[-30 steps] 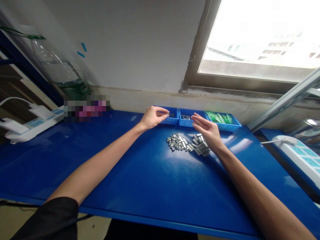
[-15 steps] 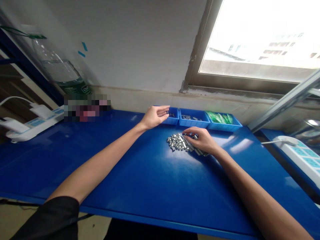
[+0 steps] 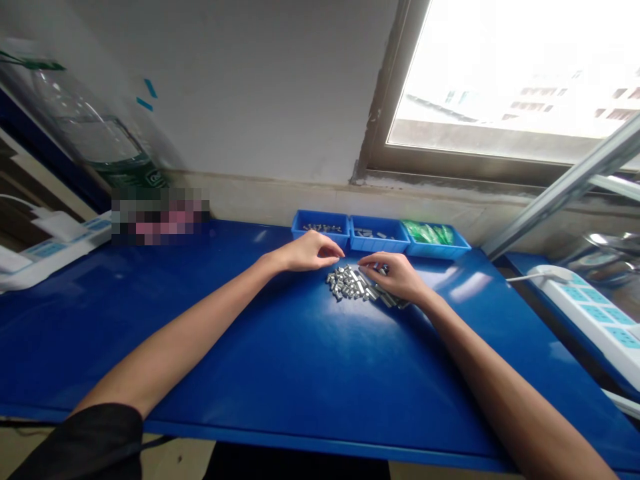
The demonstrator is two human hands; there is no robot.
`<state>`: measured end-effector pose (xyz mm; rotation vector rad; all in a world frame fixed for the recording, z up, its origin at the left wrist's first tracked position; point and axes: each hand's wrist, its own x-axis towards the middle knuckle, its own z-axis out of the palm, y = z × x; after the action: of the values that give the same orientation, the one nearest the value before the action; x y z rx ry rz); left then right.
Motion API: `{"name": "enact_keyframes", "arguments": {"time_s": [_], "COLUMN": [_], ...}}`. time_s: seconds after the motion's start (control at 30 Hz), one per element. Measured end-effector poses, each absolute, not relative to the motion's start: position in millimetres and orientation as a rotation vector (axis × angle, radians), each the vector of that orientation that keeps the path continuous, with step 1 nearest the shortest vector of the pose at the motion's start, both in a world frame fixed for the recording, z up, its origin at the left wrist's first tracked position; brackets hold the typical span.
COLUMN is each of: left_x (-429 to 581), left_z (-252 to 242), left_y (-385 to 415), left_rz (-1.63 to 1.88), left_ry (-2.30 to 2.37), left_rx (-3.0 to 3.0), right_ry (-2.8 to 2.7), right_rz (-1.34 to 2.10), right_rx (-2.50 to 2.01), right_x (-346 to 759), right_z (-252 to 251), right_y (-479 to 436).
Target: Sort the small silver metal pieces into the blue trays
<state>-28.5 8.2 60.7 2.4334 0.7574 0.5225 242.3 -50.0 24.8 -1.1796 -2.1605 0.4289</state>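
Observation:
A pile of small silvery metal pieces lies on the blue table. My left hand hovers at the pile's upper left, thumb and fingers curved with a gap between the tips and nothing seen in them. Over the right part of the pile is my right hand, its fingers bent down towards the pieces; whether it grips one is hidden. Behind the hands stand a left blue bin with small dark parts, a middle blue bin with grey pieces, and a right blue bin with green packets.
At the left are a large plastic bottle and a white power strip. Another power strip lies at the right, near a slanted metal bar. A wall and a window stand behind the table.
My left hand has come down from the left bin towards the pile, uncovering the bin. My right hand stays over the pile. The view has shifted slightly.

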Motion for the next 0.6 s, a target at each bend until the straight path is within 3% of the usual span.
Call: {"name": "enact_keyframes", "arguments": {"time_s": [0.2,0.4,0.6], "left_x": [-28,-21,-22], "left_z": [55,50,46], "left_y": [10,10,10], "left_rz": [0.439,0.407,0.454], "left_ry": [0.683,0.439,0.492], "left_rx": [2.526,2.612,2.698], "right_ry": [-2.201,-2.233,-2.264], "right_rz": [0.478,0.177,0.201], "right_rx": [-1.153,-1.189,-1.201], "right_x": [244,242,245], "right_z": [26,22,20], "right_y": [-51,-49,-48]}}
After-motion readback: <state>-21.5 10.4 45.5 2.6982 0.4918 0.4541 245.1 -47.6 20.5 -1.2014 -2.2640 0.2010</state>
